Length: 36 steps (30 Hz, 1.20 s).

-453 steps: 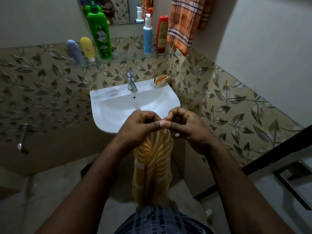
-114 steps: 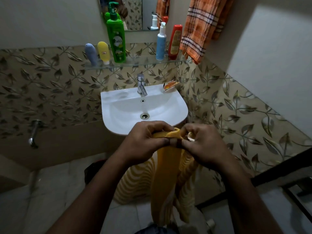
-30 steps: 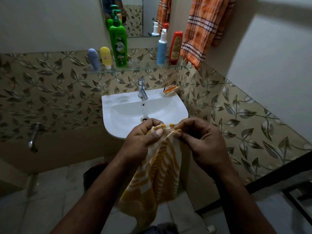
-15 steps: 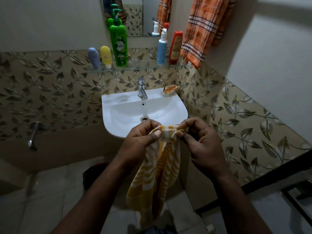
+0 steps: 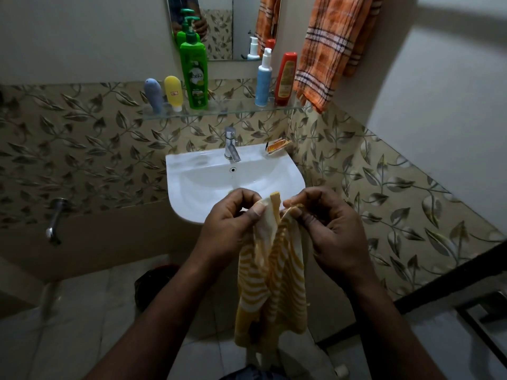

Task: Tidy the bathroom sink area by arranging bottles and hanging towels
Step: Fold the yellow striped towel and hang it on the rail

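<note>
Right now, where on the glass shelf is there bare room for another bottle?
The glass shelf is bare between the green pump bottle and the blue bottle. Both ends are crowded: grey tube and yellow tube left, red bottle right.

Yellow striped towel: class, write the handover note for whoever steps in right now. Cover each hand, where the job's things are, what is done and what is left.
Left hand: pinches the top edge of the yellow striped towel.
Right hand: pinches the same edge beside it; the towel hangs in front of the sink.
Glass shelf: blue tube, yellow tube, green pump bottle, white-blue pump bottle and red bottle, all upright.
Done: orange checked towel hangs right of the mirror; bottles look arranged.
Left: hang the yellow towel.
</note>
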Each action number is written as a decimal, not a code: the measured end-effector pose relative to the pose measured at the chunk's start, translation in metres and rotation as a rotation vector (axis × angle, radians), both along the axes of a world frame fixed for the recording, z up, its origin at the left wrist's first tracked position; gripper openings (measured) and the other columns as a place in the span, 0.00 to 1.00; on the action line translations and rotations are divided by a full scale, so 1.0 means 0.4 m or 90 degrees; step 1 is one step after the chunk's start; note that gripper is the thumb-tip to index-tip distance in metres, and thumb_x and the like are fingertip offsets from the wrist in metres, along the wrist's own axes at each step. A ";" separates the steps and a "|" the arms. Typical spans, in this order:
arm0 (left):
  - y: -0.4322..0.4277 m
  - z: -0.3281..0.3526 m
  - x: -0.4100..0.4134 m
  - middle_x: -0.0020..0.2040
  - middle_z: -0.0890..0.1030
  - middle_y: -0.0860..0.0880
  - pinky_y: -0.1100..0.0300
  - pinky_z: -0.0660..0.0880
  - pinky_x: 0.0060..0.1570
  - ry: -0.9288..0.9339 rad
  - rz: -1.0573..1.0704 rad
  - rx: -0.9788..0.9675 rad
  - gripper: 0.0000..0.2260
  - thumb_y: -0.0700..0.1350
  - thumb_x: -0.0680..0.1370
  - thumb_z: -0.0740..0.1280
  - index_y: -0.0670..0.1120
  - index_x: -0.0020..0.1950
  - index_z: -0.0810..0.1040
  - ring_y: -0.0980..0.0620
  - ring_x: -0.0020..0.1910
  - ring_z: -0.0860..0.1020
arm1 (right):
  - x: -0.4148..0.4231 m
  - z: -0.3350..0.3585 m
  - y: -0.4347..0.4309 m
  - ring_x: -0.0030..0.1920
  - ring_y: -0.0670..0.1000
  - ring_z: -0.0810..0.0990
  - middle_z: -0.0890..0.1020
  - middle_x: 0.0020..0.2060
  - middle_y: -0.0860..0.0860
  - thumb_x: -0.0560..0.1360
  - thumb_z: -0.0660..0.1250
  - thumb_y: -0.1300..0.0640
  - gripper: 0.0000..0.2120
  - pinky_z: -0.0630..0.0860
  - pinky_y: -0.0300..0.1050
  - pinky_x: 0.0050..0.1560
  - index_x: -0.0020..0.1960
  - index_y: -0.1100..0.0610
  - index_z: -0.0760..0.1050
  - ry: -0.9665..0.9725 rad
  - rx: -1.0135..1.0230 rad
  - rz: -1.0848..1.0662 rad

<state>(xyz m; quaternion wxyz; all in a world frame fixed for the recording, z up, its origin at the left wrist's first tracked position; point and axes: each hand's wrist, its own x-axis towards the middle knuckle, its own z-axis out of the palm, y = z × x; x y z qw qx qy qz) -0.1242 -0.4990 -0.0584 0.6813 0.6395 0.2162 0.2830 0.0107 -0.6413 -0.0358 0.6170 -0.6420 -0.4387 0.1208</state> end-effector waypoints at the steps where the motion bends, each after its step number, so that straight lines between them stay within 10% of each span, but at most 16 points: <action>1: -0.002 -0.001 0.004 0.45 0.82 0.46 0.50 0.78 0.45 0.009 0.003 -0.006 0.04 0.47 0.82 0.70 0.49 0.49 0.82 0.49 0.44 0.80 | -0.001 0.000 0.001 0.51 0.52 0.87 0.86 0.48 0.51 0.78 0.73 0.63 0.04 0.84 0.52 0.53 0.52 0.56 0.81 -0.009 -0.007 -0.002; 14: -0.031 0.018 0.007 0.45 0.88 0.45 0.53 0.83 0.48 0.089 -0.032 0.028 0.04 0.43 0.81 0.72 0.45 0.51 0.87 0.46 0.47 0.87 | -0.025 0.011 0.012 0.38 0.41 0.83 0.86 0.40 0.45 0.75 0.77 0.65 0.06 0.77 0.34 0.39 0.47 0.56 0.84 -0.057 -0.062 -0.001; 21: -0.018 0.004 0.006 0.40 0.85 0.44 0.48 0.79 0.44 0.052 0.014 0.017 0.05 0.44 0.79 0.74 0.50 0.43 0.85 0.48 0.40 0.82 | -0.022 0.079 -0.018 0.48 0.54 0.87 0.87 0.45 0.52 0.74 0.76 0.67 0.07 0.84 0.51 0.51 0.48 0.56 0.84 0.043 -0.016 0.280; 24: -0.023 0.005 0.008 0.42 0.84 0.41 0.45 0.79 0.47 0.016 0.024 0.002 0.04 0.44 0.80 0.73 0.49 0.45 0.84 0.47 0.43 0.82 | -0.009 0.041 0.008 0.47 0.47 0.87 0.88 0.44 0.48 0.73 0.78 0.65 0.07 0.82 0.49 0.49 0.48 0.56 0.86 -0.121 -0.084 0.124; 36: -0.032 0.008 -0.012 0.45 0.86 0.43 0.55 0.81 0.45 -0.034 -0.026 -0.079 0.03 0.45 0.75 0.73 0.50 0.46 0.87 0.46 0.46 0.85 | -0.023 0.020 0.034 0.44 0.47 0.85 0.86 0.42 0.47 0.71 0.80 0.64 0.06 0.80 0.42 0.42 0.45 0.55 0.86 -0.063 -0.035 -0.017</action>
